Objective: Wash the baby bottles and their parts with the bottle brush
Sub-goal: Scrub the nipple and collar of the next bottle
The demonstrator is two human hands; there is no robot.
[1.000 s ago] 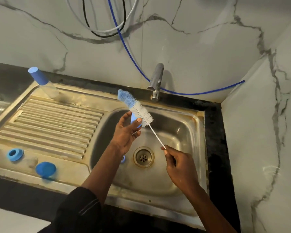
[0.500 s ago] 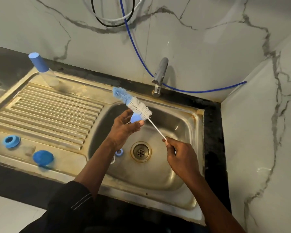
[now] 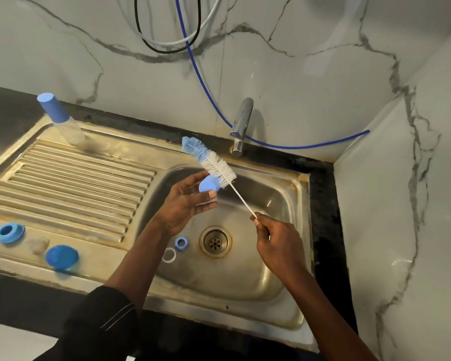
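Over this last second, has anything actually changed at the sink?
Hardly anything. The left hand still holds the blue cap against the brush, and the right hand still pinches the brush's wire handle. Nothing was picked up or let go. The bottle and the loose parts lie where they were.

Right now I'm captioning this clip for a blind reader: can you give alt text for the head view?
Over a steel sink, the right hand holds a bottle brush by its wire handle against a small blue cap in the left hand. Two rings lie by the drain; a capped bottle stands on the drainboard.
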